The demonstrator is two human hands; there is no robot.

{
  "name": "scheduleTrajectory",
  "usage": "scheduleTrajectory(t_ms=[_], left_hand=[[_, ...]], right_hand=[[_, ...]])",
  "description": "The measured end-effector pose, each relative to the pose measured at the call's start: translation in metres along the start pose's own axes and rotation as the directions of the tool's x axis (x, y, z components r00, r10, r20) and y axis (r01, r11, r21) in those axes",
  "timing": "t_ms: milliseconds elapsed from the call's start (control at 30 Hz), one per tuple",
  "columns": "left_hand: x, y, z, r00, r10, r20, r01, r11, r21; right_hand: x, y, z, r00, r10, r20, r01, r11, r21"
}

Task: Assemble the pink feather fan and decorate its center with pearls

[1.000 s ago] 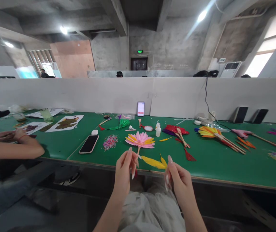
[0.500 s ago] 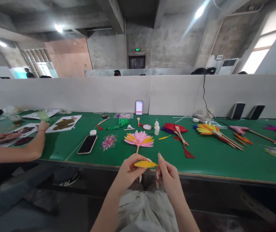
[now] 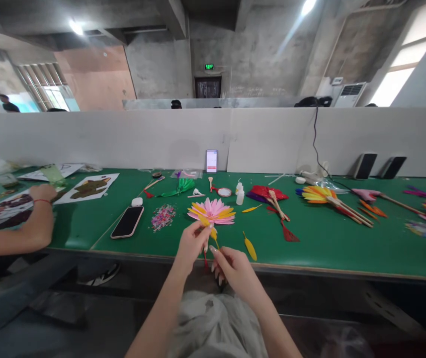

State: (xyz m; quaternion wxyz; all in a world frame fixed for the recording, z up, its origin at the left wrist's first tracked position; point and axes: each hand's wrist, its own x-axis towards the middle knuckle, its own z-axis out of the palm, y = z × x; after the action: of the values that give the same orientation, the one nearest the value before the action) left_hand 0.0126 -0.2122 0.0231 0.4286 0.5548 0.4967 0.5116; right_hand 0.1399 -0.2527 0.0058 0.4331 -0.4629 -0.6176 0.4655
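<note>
Close to the table's front edge, my left hand (image 3: 190, 244) is closed on a yellow feather (image 3: 202, 219), its fingers pinching the middle. The feather slants, its narrow end pointing down toward my right hand (image 3: 235, 271). My right fingers are pinched together at that thin end. Just beyond my hands lies a fan of pink and yellow feathers (image 3: 218, 211); its handle is hidden behind my left hand. A red tassel (image 3: 206, 259) hangs below my fingers. To the right a loose yellow feather (image 3: 250, 247) lies on the table, with a smaller one (image 3: 252, 208) farther back.
On the green table (image 3: 309, 253) are a phone (image 3: 127, 222), colourful sequins (image 3: 163, 217), small white bottles (image 3: 240, 194), a red fan (image 3: 268, 193) and a yellow feather fan (image 3: 319, 195). Another person's arm (image 3: 30, 233) reaches over pictures at left.
A yellow feather now lies on the table right of my hands. Both hands have shifted left, and the feather in my left hand is tilted instead of level. The view has shifted slightly.
</note>
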Motion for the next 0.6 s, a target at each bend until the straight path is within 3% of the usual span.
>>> scheduleTrajectory(t_ms=[133, 267, 433, 600], left_hand=[[0.047, -0.014, -0.018, 0.991, 0.039, -0.128, -0.028, 0.996, 0.086], [0.103, -0.032, -0.035, 0.960, 0.126, -0.248, -0.068, 0.970, 0.231], [0.159, -0.050, -0.028, 0.962, 0.152, -0.226, -0.047, 0.911, 0.409], [0.183, -0.065, -0.016, 0.978, 0.098, -0.184, 0.017, 0.842, 0.539]], right_hand=[[0.009, 0.009, -0.014, 0.999, 0.030, 0.032, -0.029, 0.999, -0.043], [0.017, 0.019, -0.033, 0.998, 0.048, -0.051, -0.051, 0.997, -0.066], [0.032, 0.028, -0.035, 0.991, 0.030, -0.128, -0.049, 0.988, -0.144], [0.046, 0.035, -0.029, 0.992, 0.042, -0.122, -0.067, 0.976, -0.209]])
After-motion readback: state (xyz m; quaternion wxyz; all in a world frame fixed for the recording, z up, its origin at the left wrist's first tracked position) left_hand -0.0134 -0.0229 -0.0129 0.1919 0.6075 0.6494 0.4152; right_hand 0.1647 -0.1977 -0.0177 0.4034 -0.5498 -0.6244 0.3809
